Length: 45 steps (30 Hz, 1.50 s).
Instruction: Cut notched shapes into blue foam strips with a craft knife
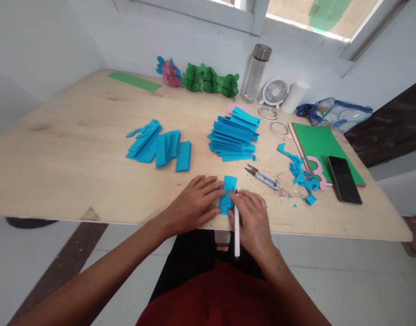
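Fingers on blue paper, capped bottle beyond.

Bare hands: two, touching one blue paper strip
Slim white pen: one, resting in the right hand
Pale-blue metal snips: one, lying beyond the right hand
Round tape rolls: two, lying farther beyond
Black rectangular phone: one, lying right of both hands

parts of the blue paper strip hidden behind fingers, window cut off above
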Each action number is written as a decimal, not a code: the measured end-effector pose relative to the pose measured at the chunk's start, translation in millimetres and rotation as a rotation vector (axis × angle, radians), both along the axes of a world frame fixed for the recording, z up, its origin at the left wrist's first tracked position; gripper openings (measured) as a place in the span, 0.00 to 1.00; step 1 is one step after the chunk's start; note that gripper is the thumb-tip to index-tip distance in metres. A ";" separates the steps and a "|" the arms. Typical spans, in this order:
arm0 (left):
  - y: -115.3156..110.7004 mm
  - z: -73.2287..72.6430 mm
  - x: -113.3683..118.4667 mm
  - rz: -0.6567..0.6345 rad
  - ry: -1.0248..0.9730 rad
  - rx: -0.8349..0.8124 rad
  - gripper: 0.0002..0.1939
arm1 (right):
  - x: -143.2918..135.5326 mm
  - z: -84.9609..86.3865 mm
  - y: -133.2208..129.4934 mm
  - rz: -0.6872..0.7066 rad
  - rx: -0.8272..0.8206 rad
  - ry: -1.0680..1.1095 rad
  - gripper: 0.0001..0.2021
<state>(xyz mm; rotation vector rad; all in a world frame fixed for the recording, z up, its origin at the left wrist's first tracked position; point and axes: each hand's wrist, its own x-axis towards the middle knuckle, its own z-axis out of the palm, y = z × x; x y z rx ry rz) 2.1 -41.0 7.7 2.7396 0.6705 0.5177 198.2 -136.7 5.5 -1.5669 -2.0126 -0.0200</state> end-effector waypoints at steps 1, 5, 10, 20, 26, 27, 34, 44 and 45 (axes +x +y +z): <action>1.1 0.8 -0.1 -0.003 0.002 -0.002 0.21 | -0.1 0.2 -0.1 -0.001 -0.001 0.000 0.14; 4.7 3.4 -0.3 -0.017 0.015 -0.016 0.22 | -0.2 0.1 0.1 0.002 -0.002 -0.002 0.14; 6.7 5.5 -0.9 -0.027 0.031 -0.037 0.22 | 0.3 -0.4 0.6 0.001 -0.001 -0.002 0.14; 8.8 6.3 -0.6 -0.051 0.040 -0.046 0.23 | 1.5 0.6 -0.2 0.010 -0.019 -0.050 0.15; 9.6 6.1 -2.3 -0.050 0.054 -0.051 0.24 | 5.5 5.2 0.0 0.045 -0.037 -0.088 0.14; 10.3 6.2 -2.7 -0.056 0.056 -0.055 0.25 | 6.3 6.3 0.2 0.050 -0.044 -0.093 0.14; 14.2 1.7 -4.2 -0.081 0.070 -0.073 0.25 | 13.7 10.8 2.6 0.090 -0.085 -0.113 0.14; -0.8 -0.6 4.0 0.008 0.037 -0.062 0.24 | 33.8 18.8 11.2 0.202 -0.102 -0.189 0.15; -3.8 1.0 5.6 0.026 0.038 -0.065 0.24 | 36.0 19.8 12.0 0.216 -0.110 -0.192 0.15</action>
